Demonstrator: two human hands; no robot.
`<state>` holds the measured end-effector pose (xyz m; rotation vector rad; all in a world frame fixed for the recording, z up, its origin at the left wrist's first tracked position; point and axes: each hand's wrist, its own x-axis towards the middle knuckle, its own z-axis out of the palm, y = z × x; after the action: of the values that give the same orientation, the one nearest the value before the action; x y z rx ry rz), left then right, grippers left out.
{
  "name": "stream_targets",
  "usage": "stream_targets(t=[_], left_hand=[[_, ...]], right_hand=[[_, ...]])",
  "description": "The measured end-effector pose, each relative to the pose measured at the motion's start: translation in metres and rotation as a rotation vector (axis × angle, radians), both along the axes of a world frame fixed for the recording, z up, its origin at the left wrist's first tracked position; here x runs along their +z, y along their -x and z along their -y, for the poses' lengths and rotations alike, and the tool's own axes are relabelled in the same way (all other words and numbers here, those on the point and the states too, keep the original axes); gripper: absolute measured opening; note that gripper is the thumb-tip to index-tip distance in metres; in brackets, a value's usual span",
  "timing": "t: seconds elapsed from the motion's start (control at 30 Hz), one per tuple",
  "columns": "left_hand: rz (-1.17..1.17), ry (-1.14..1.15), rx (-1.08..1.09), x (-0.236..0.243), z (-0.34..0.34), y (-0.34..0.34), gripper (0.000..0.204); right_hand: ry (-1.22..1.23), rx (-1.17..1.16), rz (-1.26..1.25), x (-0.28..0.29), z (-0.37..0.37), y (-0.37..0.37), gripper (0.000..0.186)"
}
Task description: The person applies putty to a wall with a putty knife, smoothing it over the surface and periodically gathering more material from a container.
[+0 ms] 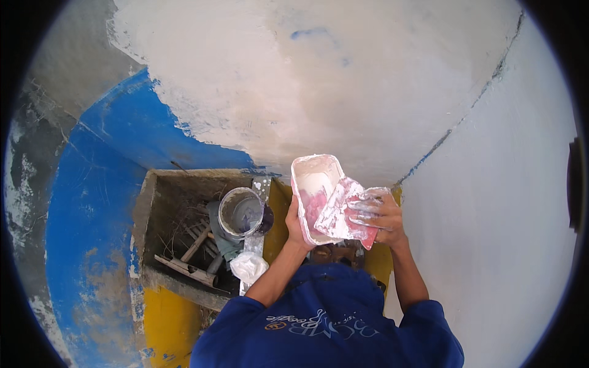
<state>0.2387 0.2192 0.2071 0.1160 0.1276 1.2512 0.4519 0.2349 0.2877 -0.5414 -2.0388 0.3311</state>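
My left hand (296,226) is closed round the left side of a white rectangular tub (317,164). White paste and a patch of pink paste lie inside it. In my right hand (383,216) is a pink putty spreader (337,213), its flat blade thickly smeared with white paste. The blade reaches over the tub's right rim, and whether it touches the paste inside I cannot tell. White paste coats the fingers of my right hand.
A round bucket (242,211) of greyish liquid and a crumpled white plastic bag (248,267) stand to the left. Beside them a concrete trough (146,205) holds sticks and debris. Ahead is a partly white-coated wall (227,80) with blue paint (116,135); another pale wall (497,202) rises close at right.
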Motion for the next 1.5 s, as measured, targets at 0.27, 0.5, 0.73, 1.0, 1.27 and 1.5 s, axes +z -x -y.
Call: stream_targets(t=[0.27,0.5,0.73,1.0,1.27,1.5], left_hand=[[-0.208,0.039,-0.022,-0.013,0.024,0.025,0.069],[-0.194,0.045,-0.016,-0.039,0.012,0.046,0.073],[-0.31,0.031,0.181,-0.046,0.041,0.082,0.07],[-0.272,0.254,0.255,-0.064,0.069,0.089,0.071],[-0.189,0.403,0.297,-0.068,0.089,0.098,0.07],[-0.23,0.376,0.31,-0.088,0.102,0.104,0.073]], right_hand=[[0.013,-0.032,0.103,-0.037,0.001,-0.003,0.031],[0.045,-0.246,0.046,-0.035,-0.048,-0.008,0.032],[-0.409,-0.472,-0.139,0.249,-0.122,0.007,0.029],[-1.175,-0.62,0.084,0.631,-0.175,0.072,0.027],[-1.38,-0.902,0.17,0.616,-0.214,0.11,0.019],[-1.255,-0.563,0.521,0.417,-0.192,0.174,0.036]])
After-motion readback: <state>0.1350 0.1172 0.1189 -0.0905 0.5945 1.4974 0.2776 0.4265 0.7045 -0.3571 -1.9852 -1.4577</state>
